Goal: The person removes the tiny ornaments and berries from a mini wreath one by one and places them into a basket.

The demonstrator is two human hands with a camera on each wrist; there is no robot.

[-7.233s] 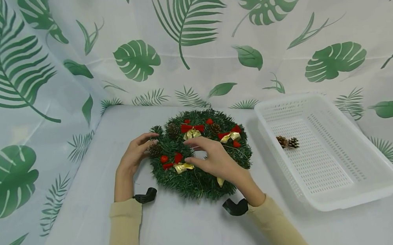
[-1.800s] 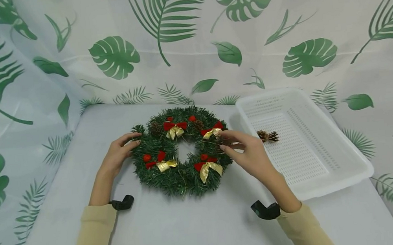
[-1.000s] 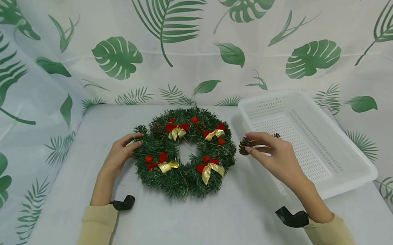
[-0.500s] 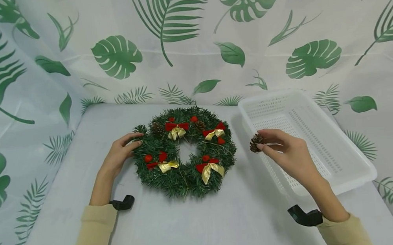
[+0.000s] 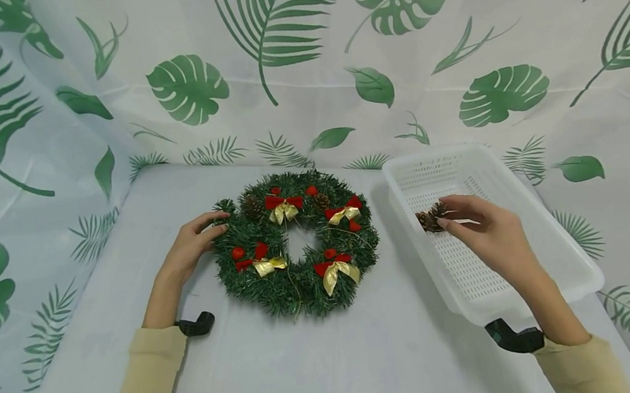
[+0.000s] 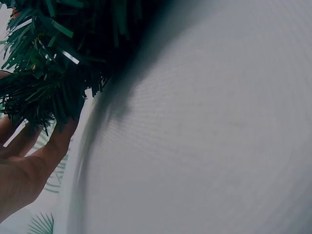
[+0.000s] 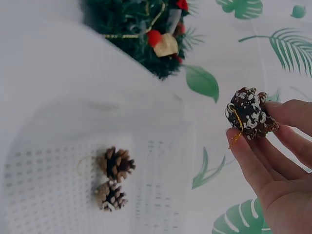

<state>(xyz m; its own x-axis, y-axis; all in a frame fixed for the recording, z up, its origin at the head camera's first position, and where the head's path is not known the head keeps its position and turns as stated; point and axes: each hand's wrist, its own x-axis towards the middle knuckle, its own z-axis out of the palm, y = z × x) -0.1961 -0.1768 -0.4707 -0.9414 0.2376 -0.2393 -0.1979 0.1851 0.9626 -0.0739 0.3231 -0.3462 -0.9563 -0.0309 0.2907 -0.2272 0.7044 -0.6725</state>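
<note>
My right hand (image 5: 492, 233) pinches a pinecone (image 7: 248, 113) between thumb and fingers, above the left side of the white basket (image 5: 574, 260). White flecks dot this pinecone, and a gold loop of cord hangs from it. Below, two brown pinecones (image 7: 114, 178) lie side by side in the basket; in the head view the held one overlaps them. At the left, my left hand (image 5: 186, 250) holds the outer edge of a green tinsel wreath (image 5: 267, 296), fingers and thumb at the tinsel. Red and gold bows, red berries and pinecones decorate the wreath, which lies flat.
A white cloth covers the table (image 5: 309, 368). Behind and to the left hangs a white curtain (image 5: 299, 33) with green leaf prints. The basket's raised rim stands close to the right of the wreath.
My right hand has left the wreath's right side with a pinecone and moved right, over the basket. The left hand stays at the wreath's left edge; the wreath has hardly moved in the last second.
</note>
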